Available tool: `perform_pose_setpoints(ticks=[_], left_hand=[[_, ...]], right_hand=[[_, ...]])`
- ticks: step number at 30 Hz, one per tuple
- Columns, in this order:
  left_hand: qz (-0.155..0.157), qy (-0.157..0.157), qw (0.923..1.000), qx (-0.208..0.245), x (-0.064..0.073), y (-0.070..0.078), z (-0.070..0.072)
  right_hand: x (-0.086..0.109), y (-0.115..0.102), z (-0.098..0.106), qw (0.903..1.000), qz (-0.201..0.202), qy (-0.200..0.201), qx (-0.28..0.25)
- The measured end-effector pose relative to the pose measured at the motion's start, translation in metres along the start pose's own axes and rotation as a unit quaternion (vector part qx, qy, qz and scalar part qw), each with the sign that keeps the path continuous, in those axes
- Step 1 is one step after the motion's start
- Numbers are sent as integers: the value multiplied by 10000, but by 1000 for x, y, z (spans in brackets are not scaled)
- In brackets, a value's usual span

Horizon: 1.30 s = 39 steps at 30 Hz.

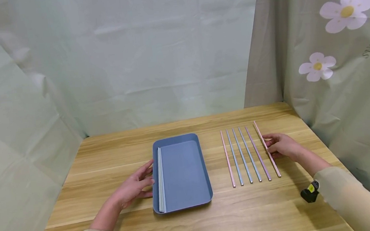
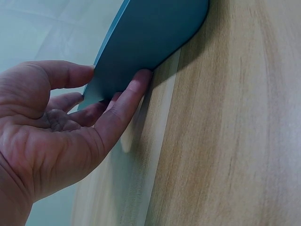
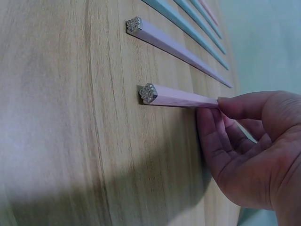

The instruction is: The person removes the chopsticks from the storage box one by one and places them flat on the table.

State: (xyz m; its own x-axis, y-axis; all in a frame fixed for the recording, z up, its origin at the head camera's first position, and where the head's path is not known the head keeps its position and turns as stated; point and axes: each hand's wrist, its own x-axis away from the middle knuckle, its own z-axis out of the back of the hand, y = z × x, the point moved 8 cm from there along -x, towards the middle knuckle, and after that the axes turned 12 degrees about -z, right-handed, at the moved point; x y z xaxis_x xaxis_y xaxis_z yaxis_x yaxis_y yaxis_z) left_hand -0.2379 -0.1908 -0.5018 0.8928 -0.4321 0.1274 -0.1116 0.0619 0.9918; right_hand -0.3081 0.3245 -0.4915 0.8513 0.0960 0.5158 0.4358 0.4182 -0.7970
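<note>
My right hand (image 1: 283, 146) pinches a pink chopstick (image 1: 259, 133) between thumb and fingers, at the right end of a row. Its patterned metal end cap faces the camera in the right wrist view, close over the tabletop. To its left lie a purple chopstick (image 1: 258, 154), several blue chopsticks (image 1: 243, 156) and another pink chopstick (image 1: 227, 159), roughly parallel and spaced apart. My left hand (image 1: 134, 184) touches the left wall of a blue-grey tray (image 1: 187, 174), its fingers fairly straight against the outside. Several pale, whitish sticks (image 1: 160, 181) lie lengthwise along the tray's left inner side.
Everything stands on a wood-grain table (image 1: 109, 158). A pale curtain (image 1: 166, 57) hangs behind its back edge, and a flowered curtain (image 1: 331, 108) hangs on the right. Each sleeve carries a small black device near the wrist.
</note>
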Motion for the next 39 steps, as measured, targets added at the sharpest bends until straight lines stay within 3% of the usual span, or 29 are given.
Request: perform_pose_setpoints(ticks=[28, 39], left_hand=[[-46, -31, 10000, -11, -1, 0, 0], [-31, -5, 10000, -50, -1, -1, 1]], right_hand=[[1, 0, -4, 9972, 116, 300, 668], [7, -5, 6, 9990, 230, 335, 202]])
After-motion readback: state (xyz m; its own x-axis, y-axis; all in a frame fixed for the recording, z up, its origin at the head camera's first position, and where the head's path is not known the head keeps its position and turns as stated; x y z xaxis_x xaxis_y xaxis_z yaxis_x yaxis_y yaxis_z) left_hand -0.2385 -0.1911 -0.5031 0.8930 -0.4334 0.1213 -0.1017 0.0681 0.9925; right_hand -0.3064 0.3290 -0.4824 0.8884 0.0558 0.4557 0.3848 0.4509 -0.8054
